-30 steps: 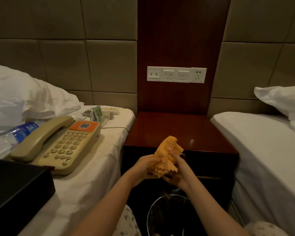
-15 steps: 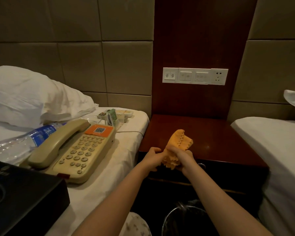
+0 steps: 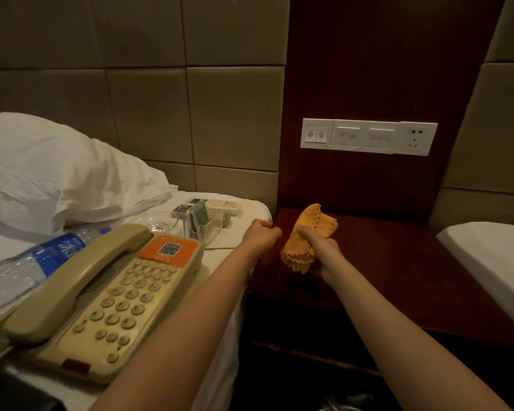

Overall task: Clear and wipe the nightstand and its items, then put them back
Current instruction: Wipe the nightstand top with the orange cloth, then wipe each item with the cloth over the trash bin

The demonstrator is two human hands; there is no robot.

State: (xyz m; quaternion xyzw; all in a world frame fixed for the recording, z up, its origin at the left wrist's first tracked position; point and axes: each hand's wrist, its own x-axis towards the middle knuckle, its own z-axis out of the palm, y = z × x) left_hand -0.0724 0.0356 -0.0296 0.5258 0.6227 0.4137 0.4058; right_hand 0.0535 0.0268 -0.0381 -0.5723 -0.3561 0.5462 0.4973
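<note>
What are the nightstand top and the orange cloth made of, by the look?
Nightstand top: dark reddish wood or veneer, glossy; it shows a soft sheen. Orange cloth: soft fabric, probably microfibre; it bunches in the right hand, edges zigzag-cut.

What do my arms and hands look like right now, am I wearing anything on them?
Both arms are bare as far as the picture shows, with no sleeves. The left hand and right hand have no gloves; neither wrist shows a watch or bracelet.
</note>
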